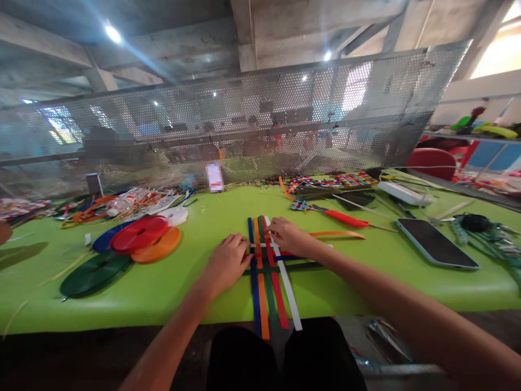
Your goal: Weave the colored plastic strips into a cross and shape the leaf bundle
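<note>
Flat plastic strips lie woven across each other at the table's front edge. The lengthwise ones are a blue strip point(256, 298), an orange strip point(263, 304), a green strip point(270, 301), a red strip point(280, 301) and a white strip point(290, 290). Crosswise strips pass through them, among them another green strip point(303, 267). My left hand point(230, 259) rests at the weave's left side, fingers bent together at the end of the white crosswise strip. With fingertips pinched, my right hand point(287, 234) is at the upper part of the white lengthwise strip; the fingertips partly hide it.
Rolls of strip, including a red roll point(139, 233) and a green roll point(95, 274), lie at left. Pliers with red handles point(345, 218), a phone point(437, 244) and a white power strip point(405, 194) lie at right. A perforated metal screen point(244, 130) stands behind. Another person's hand point(5, 232) shows far left.
</note>
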Demonstrator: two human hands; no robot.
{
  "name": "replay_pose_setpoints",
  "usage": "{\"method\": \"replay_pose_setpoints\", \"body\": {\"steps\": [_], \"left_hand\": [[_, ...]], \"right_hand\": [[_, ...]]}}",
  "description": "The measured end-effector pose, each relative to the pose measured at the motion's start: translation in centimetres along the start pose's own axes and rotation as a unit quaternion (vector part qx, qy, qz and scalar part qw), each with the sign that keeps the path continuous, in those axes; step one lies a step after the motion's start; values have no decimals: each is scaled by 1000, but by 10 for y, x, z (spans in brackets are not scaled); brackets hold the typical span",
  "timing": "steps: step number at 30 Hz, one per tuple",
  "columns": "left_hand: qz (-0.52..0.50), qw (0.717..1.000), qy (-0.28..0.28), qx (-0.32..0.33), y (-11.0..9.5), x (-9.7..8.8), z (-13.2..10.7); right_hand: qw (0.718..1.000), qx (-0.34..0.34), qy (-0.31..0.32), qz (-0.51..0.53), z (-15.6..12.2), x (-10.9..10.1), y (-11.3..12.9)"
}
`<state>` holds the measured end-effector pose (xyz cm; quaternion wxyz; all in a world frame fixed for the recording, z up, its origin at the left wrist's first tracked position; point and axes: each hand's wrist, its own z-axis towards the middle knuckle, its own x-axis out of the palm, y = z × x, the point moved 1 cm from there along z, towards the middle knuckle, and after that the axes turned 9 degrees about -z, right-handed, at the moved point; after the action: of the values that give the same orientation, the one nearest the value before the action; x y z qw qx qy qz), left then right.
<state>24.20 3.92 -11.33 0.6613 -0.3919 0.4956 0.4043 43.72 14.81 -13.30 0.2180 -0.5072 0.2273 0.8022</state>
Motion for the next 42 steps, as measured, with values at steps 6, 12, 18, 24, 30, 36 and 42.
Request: {"method": "replay_pose_setpoints", "body": {"steps": [6, 12, 18, 24, 30, 36, 42], "left_hand": [[-1, 1000, 0, 8, -1, 0, 2], [-19, 1000, 8, 3, 1, 1, 2], [-15, 1000, 13, -5, 2, 5, 2], [-9, 1000, 4, -19, 1, 7, 0], [-18, 1000, 2, -11, -1, 5, -1], [-26, 1000, -2, -9, -1, 4, 1], [-33, 999, -9, -6, 0, 4, -1]], "right_hand": [[998, 1, 18, -60, -3, 0, 11], [994, -25, 28, -104, -3, 5, 16], [986, -71, 47, -143, -5, 12, 21], [983, -38, 43, -173, -8, 10, 30], [986, -27, 51, -159, -4, 6, 30], [995, -43, 45, -79, -2, 4, 25], [1000, 16, 12, -3, -1, -11, -8]]}}
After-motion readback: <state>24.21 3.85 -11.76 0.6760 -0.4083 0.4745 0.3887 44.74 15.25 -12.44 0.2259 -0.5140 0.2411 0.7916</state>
